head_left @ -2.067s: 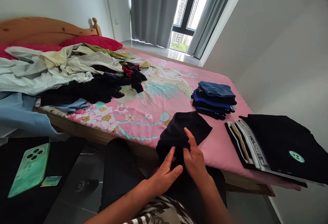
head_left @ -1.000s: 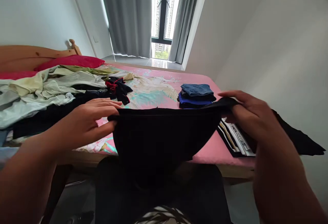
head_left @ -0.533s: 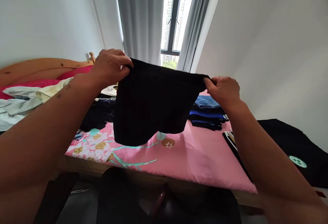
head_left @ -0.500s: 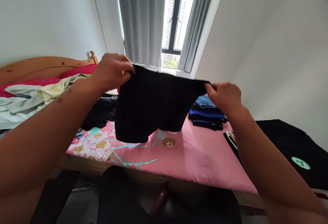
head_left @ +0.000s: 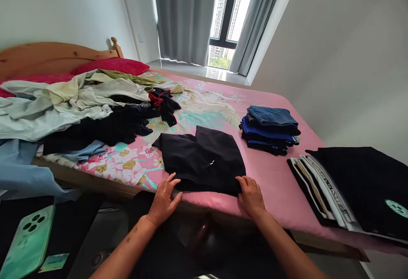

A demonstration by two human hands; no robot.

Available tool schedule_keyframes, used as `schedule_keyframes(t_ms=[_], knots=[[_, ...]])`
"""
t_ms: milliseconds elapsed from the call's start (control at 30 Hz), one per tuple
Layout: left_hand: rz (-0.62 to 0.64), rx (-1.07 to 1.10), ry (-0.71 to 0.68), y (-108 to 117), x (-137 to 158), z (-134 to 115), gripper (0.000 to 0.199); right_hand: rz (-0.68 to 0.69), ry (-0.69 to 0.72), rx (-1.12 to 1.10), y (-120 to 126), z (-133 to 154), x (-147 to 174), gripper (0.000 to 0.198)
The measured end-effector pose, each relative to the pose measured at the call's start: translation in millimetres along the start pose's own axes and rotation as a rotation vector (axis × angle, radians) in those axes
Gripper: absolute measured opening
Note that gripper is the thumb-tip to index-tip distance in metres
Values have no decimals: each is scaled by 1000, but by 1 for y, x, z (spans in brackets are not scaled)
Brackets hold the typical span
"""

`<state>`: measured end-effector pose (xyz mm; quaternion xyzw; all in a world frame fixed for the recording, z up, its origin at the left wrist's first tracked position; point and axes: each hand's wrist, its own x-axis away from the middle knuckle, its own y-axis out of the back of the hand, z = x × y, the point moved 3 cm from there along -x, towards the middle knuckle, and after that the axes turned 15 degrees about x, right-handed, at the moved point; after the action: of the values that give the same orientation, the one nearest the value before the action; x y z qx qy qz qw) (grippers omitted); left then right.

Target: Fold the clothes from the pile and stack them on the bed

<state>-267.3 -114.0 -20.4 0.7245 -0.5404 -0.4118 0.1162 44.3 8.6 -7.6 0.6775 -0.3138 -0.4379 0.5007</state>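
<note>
A pair of black shorts (head_left: pixel 204 160) lies spread on the pink bed, its waistband along the near edge and its two legs pointing away. A small white mark shows on the cloth. At the waistband's left corner is my left hand (head_left: pixel 163 198), its fingers and thumb apart and touching the edge of the fabric. My right hand (head_left: pixel 251 195) has its fingers closed on the right corner of the waistband; the thumb is mostly hidden.
Loose clothes (head_left: pixel 73 104) lie heaped on the left by red pillows (head_left: pixel 111 66). Folded jeans and dark garments (head_left: pixel 269 128) form a stack at right. Folded shirts (head_left: pixel 360 185) lie further right. A green phone (head_left: pixel 30 243) and a card (head_left: pixel 55 262) are at lower left.
The black shorts came down from being held up in the air by both hands and now lie flat on the bed. My left hand's fingers have loosened. The view has tilted downward.
</note>
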Motion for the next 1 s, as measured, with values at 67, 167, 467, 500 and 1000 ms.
schedule_keyframes(t_ms=[67,167,467,500,1000], knots=[[-204,32,120,-5,1,0,38,27,27,-28,-1,5,-6,46],[-354,-62,300,-16,-8,-1,44,123,24,-66,-4,8,-18,33],[-143,-153,312,-21,-23,-16,44,158,-318,-184,-7,-52,-15,23],[-133,-146,283,-20,-20,-16,46,129,-291,-197,-9,-55,-10,28],[145,-105,-101,-7,-4,2,43,-189,307,-278,-23,-62,22,40]])
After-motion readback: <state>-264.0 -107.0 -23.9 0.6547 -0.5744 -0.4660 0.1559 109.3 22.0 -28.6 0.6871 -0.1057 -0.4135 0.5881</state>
